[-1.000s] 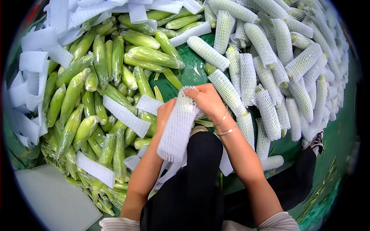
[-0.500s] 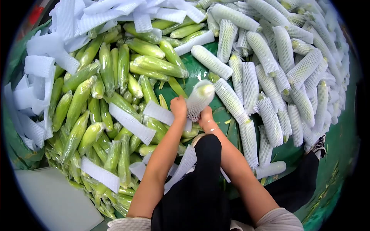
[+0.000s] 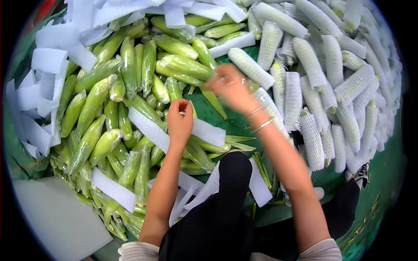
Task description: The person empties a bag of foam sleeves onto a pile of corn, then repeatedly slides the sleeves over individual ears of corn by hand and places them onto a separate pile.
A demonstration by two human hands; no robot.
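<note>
My left hand (image 3: 180,119) is in the middle, above the pile of plastic-wrapped corn. Its thumb and fingertips are drawn together, and nothing shows between them. A white foam net sleeve (image 3: 209,132) lies beside that wrist, and another foam sleeve (image 3: 149,129) is on its other side. Blurred by motion, my right hand (image 3: 233,89) is up near the end of a wrapped corn cob (image 3: 187,67); I cannot make out its fingers or any grip. A green husk leaf (image 3: 213,102) lies just below it. Two bracelets circle the right wrist.
Corn in foam nets (image 3: 310,61) is heaped along the right. Loose foam sleeves (image 3: 52,61) cover the upper left edge of the wrapped corn. A pale grey panel (image 3: 56,217) is at lower left. Husk scraps lie on the green floor (image 3: 370,226). My knee (image 3: 235,174) is at centre.
The netted corn cob that was between my hands is gone from there. My right hand has swung up and away; my left has shifted left. The view has also moved slightly.
</note>
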